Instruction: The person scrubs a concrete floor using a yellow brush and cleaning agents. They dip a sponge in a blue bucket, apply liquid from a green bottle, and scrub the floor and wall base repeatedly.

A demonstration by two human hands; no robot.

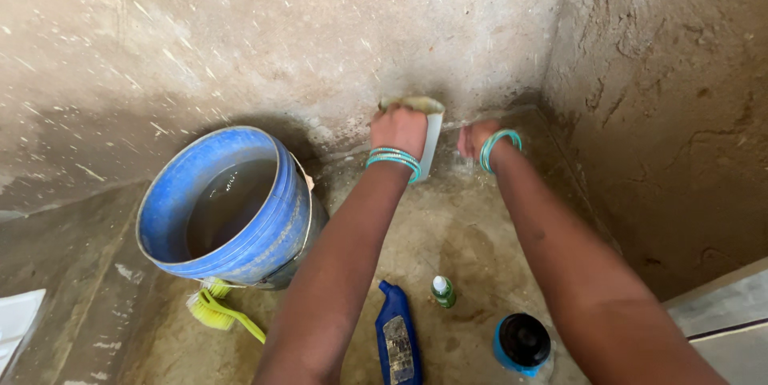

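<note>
My left hand (398, 128) grips a pale plastic cup (432, 135) tipped over near the foot of the wall, with water spilling from it onto the wet concrete floor (448, 217). My right hand (474, 138) is beside the cup, under the pour, with its fingers curled; whether it holds anything is hidden. Both wrists wear turquoise bangles.
A blue bucket (264, 229) holding murky water stands at the left. A yellow-green scrub brush (216, 309) lies below it. Near me on the floor are a blue bottle (398, 337), a small green bottle (443, 291) and a blue-rimmed black container (522, 342). Rough walls meet at the right corner.
</note>
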